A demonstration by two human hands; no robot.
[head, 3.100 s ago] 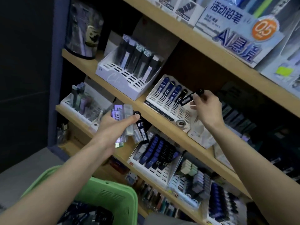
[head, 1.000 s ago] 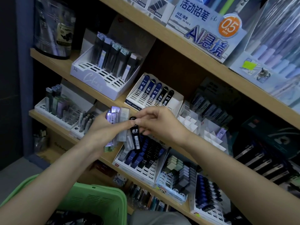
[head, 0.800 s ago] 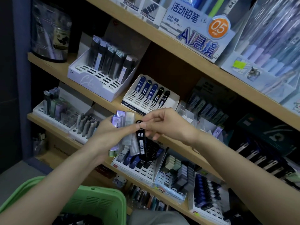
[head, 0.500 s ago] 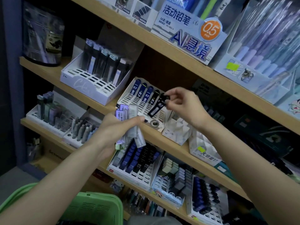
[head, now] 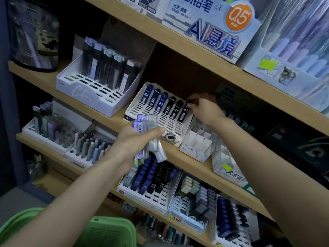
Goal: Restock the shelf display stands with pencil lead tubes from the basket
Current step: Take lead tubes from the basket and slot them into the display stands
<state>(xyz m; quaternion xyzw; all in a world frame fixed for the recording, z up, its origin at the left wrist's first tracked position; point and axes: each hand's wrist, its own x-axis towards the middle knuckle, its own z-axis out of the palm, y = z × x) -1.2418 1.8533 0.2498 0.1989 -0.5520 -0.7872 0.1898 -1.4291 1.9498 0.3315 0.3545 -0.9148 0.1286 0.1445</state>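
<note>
My right hand (head: 204, 108), centre-right of the frame, pinches the cap of a black 0.3 lead tube (head: 184, 113) with curled fingertips. The tube stands in the rightmost slot of the white display stand (head: 140, 108). My left hand (head: 131, 143), at frame centre, grips a bundle of clear and purple tubes (head: 140, 126), thumb across them. The green basket (head: 110, 232) is at lower left.

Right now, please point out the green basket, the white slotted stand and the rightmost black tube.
green basket (head: 106, 234): head view, front wall.
white slotted stand (head: 169, 120): head view, empty front slots.
rightmost black tube (head: 185, 111): head view, its label.
</note>
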